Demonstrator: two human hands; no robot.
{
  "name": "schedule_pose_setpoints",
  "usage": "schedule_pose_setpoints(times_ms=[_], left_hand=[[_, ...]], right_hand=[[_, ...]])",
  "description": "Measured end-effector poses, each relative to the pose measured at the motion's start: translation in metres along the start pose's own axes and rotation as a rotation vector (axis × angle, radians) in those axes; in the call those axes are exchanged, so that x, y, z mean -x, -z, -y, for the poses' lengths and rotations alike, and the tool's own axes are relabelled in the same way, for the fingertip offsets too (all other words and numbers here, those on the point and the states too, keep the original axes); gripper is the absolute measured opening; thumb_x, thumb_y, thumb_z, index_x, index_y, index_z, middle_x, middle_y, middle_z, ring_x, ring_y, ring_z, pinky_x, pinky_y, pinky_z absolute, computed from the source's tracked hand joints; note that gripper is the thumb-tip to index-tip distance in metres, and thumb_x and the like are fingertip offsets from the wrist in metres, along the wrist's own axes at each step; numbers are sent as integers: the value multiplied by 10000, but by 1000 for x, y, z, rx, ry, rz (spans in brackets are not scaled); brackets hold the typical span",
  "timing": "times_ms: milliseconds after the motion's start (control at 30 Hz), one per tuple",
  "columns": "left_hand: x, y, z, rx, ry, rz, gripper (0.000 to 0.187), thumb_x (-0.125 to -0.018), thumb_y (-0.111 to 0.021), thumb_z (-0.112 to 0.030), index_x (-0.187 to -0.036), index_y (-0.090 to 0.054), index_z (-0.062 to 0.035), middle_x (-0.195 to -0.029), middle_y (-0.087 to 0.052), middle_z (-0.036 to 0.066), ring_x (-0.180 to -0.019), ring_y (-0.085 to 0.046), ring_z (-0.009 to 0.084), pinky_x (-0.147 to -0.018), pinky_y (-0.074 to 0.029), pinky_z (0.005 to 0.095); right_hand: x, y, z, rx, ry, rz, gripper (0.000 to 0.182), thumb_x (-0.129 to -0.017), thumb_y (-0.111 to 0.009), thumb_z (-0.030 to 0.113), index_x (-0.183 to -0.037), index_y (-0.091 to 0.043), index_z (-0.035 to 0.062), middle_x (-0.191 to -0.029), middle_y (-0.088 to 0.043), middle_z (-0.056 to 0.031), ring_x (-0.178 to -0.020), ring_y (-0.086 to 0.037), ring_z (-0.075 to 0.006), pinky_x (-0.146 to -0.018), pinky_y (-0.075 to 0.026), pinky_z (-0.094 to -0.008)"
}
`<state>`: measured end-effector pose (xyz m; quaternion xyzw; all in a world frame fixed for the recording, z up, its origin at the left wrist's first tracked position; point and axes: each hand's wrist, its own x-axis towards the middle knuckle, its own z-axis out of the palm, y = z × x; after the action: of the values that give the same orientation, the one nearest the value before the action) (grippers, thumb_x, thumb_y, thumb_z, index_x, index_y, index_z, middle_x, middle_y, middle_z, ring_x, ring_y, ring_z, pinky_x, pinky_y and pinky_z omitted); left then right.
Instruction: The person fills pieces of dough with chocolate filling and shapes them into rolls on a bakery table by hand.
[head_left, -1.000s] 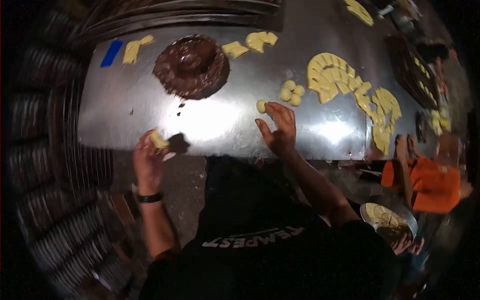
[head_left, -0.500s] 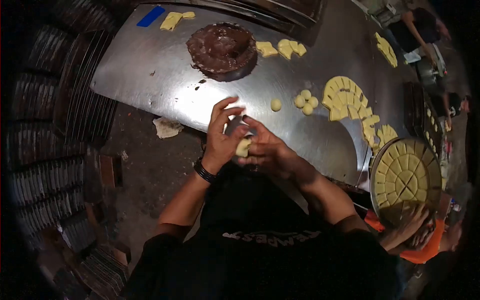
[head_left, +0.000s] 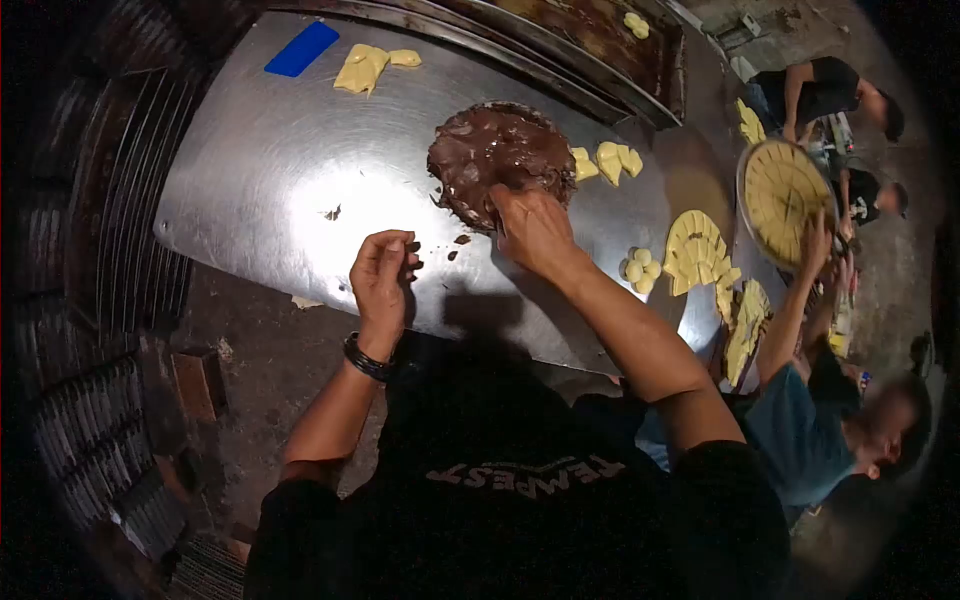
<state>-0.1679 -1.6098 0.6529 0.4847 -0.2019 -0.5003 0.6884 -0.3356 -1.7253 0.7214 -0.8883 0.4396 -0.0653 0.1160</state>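
My right hand (head_left: pixel 535 230) reaches over the steel table (head_left: pixel 250 180), fingers drawn together and tips sunk in the near edge of a glossy brown paste mound (head_left: pixel 505 145). Left of it, my left hand (head_left: pixel 382 275) hovers near the table's front edge. Its fingers are curled and dark-smeared at the tips; whatever they hold, if anything, is hidden. Small brown bits lie between the hands. Yellow dough pieces (head_left: pixel 615 160) lie just right of the mound, and a cluster of dough balls (head_left: pixel 641 270) sits farther right.
A blue scraper (head_left: pixel 303 48) and yellow dough (head_left: pixel 363 70) lie at the back left. Cut dough (head_left: pixel 697 250) fans out at the right. Beyond, a co-worker's hand touches a round dough tray (head_left: pixel 787 200). Metal racks (head_left: pixel 130 200) stand left; other people are at the right.
My hands have parted; the right has reached into the paste. The pale dough between them no longer shows, nor does the single ball on the table. The round tray appears farther back.
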Motion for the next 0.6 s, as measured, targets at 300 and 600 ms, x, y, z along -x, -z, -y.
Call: schedule_pose_setpoints(times_ms=[300, 600], left_hand=[[-18, 5, -27, 104, 97, 104, 342, -972, -444, -311, -1084, -562, -11, -1010, -620, 99, -834, -590, 137, -685, -468, 248], [80, -76, -12, 17, 159, 436, 353, -977, -428, -234, -1157, -559, 40, -974, -635, 96, -808, -614, 143, -756, -485, 265]], right_hand=[[9, -6, -14, -2055, -566, 337, 318, -888, -545, 53, -1204, -516, 39, -1063, -615, -110, -845, -628, -216, -713, -517, -311], [129, -27, -31, -2459, -217, 425, 564, -832, -558, 20, -1359, -372, 92, -1177, -535, -136, -893, -582, -177, -814, -515, -306]])
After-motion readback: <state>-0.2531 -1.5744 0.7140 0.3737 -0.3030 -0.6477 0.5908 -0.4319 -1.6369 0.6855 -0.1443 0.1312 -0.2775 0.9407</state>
